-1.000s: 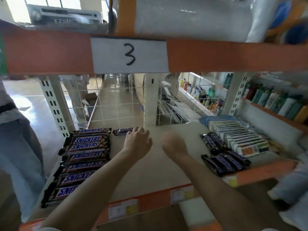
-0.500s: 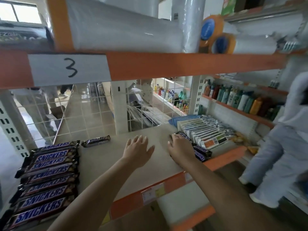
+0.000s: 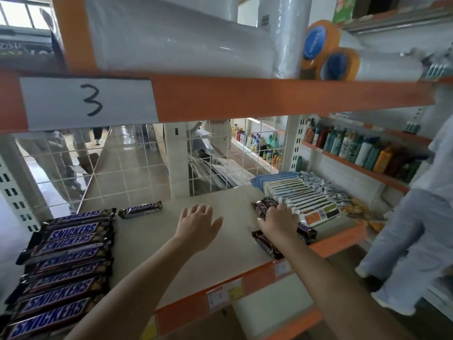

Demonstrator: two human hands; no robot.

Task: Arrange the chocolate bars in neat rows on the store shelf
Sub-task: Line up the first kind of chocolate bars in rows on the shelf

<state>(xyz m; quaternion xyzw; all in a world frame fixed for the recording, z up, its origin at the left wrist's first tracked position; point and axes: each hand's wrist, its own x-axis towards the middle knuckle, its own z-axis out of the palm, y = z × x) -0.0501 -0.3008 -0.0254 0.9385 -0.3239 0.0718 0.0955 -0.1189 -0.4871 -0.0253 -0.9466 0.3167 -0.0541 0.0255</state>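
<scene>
On the shelf [image 3: 171, 244], left edge: neat row of Snickers bars [image 3: 63, 261], w/ one lone bar [image 3: 141, 209] just beside its back end. By the front right corner, a loose bunch of bars [image 3: 266, 241]; my right hand [image 3: 278, 219] curls over them. My left hand [image 3: 197, 225] hovers mid-shelf, fingers spread, holding nothing.

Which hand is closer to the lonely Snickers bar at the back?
Left. The left hand hovers just right of the single Snickers bar; the right hand is farther right.

Beige shelf [image 3: 152, 244], Snickers row [image 3: 63, 263], 1 stray bar [image 3: 141, 209], boxed goods [image 3: 301, 195]
</scene>
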